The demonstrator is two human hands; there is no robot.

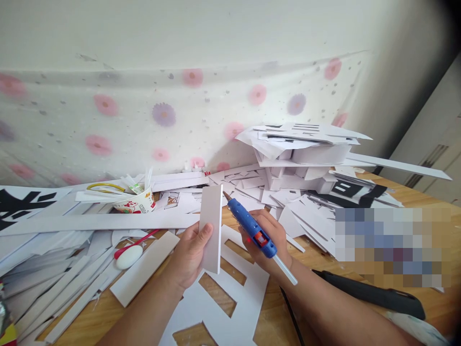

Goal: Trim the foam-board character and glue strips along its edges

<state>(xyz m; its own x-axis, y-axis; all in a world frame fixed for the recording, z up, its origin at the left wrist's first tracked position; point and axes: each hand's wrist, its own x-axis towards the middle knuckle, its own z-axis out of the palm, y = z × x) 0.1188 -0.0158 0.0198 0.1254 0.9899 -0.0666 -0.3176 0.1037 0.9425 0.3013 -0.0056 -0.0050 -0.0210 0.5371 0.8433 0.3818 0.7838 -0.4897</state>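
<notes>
In my left hand point(192, 254) a narrow white foam board strip point(212, 226) stands upright, thumb pressed on its face. My right hand point(268, 235) is wrapped round a blue glue gun point(248, 223) with a clear glue stick point(286, 270) poking out of its back end. The gun's nozzle points up and left, close to the strip's right edge; whether it touches I cannot tell. Below both hands lies a white foam board sheet point(248, 307) with several rectangular cutouts. Left of my left hand, another white strip point(144, 269) rests on the table.
A paper bowl point(139, 203) of scraps stands at the back left, near a white oval object point(128, 257). Layered white board structures point(302, 168) rise at the back right, with sheets on top. A black elongated object point(370, 293) lies by my right forearm. Loose offcuts point(65, 283) cover the left side.
</notes>
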